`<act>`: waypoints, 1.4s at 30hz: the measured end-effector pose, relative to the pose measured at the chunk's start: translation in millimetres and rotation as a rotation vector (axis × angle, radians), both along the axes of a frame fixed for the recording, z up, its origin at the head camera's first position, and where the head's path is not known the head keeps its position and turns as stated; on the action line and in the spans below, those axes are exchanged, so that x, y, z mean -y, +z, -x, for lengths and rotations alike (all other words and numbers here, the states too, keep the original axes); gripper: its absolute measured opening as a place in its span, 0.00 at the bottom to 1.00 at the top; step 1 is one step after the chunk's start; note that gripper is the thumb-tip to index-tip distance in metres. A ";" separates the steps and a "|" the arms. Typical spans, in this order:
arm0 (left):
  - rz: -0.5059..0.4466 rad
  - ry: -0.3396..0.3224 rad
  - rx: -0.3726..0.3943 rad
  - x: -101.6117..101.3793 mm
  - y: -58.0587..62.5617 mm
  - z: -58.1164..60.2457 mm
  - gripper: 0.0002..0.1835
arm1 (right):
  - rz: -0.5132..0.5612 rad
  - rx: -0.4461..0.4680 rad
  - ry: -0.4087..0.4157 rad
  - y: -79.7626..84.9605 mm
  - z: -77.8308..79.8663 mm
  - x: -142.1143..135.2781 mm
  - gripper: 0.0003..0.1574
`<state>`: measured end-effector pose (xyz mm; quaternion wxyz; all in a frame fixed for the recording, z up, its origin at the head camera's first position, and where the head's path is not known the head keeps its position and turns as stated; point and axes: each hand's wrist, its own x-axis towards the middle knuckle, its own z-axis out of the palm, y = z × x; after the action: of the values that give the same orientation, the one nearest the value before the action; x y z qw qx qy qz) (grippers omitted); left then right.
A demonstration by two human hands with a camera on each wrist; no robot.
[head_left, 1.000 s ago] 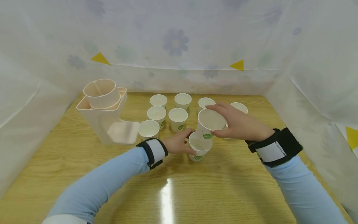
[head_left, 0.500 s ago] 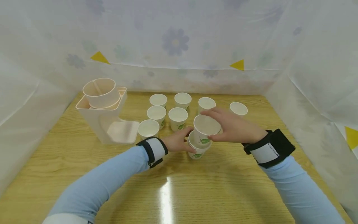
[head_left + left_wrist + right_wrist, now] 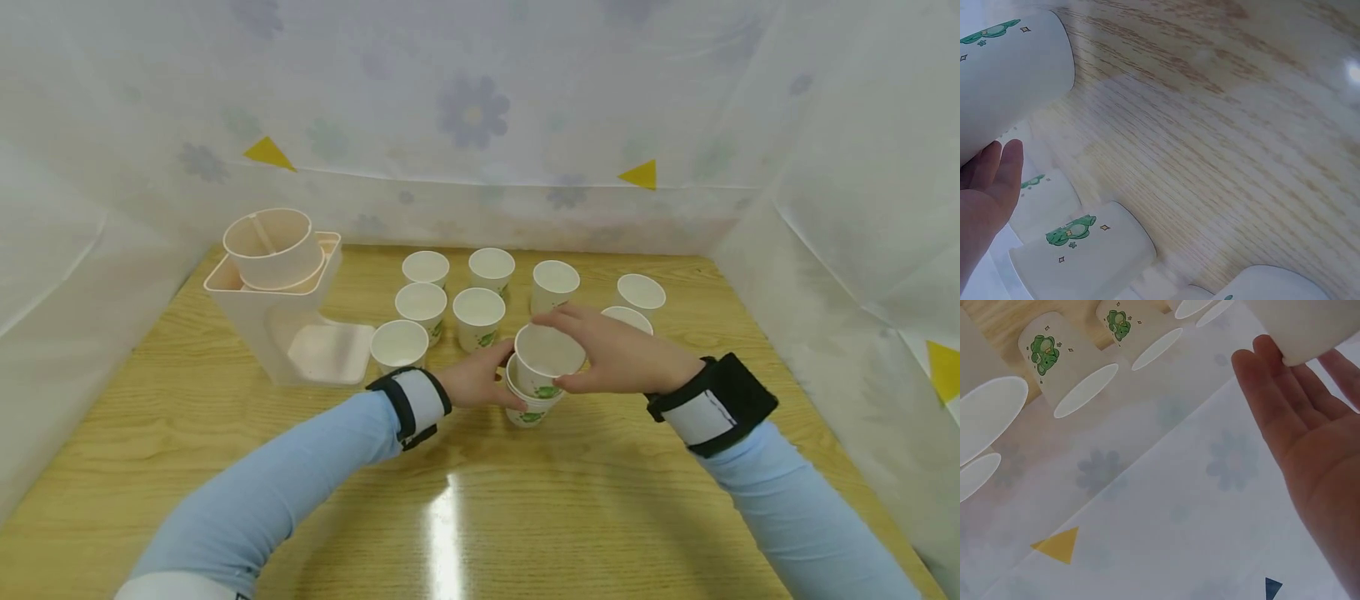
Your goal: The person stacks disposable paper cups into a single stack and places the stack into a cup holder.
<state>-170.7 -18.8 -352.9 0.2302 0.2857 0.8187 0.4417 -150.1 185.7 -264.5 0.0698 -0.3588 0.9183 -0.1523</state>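
Observation:
White paper cups with green cartoon prints stand on the table. In the head view my left hand (image 3: pixel 476 380) holds a short stack of paper cups (image 3: pixel 529 416) at the table's middle, thumb in front and fingers behind. Above it, my right hand (image 3: pixel 622 352) grips another paper cup (image 3: pixel 550 354) near its rim, with the cup's base down inside the stack's mouth. In the left wrist view the left hand (image 3: pixel 988 200) lies against a cup wall (image 3: pixel 1016 75). The right wrist view shows the right hand (image 3: pixel 1322 444) at the rim of its cup (image 3: pixel 1316 325).
Several upright paper cups (image 3: pixel 478 317) stand in loose rows behind the hands, with one cup (image 3: pixel 640 292) farther right. A cream plastic device (image 3: pixel 281 321) with a round top container stands at the left. Flowered white sheeting (image 3: pixel 472 112) walls the wooden table (image 3: pixel 375 517).
My right hand has moved left and down, bringing its cup from above the stack into the stack's mouth. The left hand keeps holding the stack, almost still.

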 end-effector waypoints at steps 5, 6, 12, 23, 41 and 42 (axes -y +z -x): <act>-0.002 0.003 0.008 0.2 -0.5 0.4 0.44 | -0.010 0.004 -0.003 -3.1 -0.5 0.9 0.45; -0.005 0.001 0.006 0.3 -1.0 0.6 0.44 | -0.009 0.004 0.000 -3.5 -0.6 1.4 0.45; -0.008 -0.004 -0.009 0.4 -1.9 0.7 0.43 | 0.004 0.003 0.020 -6.5 -0.5 3.7 0.45; -0.002 0.012 -0.005 0.6 -3.5 0.0 0.43 | 0.006 0.013 0.040 -18.1 2.3 5.0 0.45; 0.023 0.016 0.001 0.6 -4.2 0.9 0.46 | -0.043 0.057 0.009 -33.2 5.6 8.1 0.46; 0.025 0.017 0.003 0.6 -4.1 0.8 0.46 | -0.045 0.055 0.010 -33.4 5.6 8.3 0.46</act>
<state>-171.5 -19.4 -356.9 0.2313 0.2753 0.8263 0.4335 -155.7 177.4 -297.9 0.1038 -0.3573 0.9174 -0.1410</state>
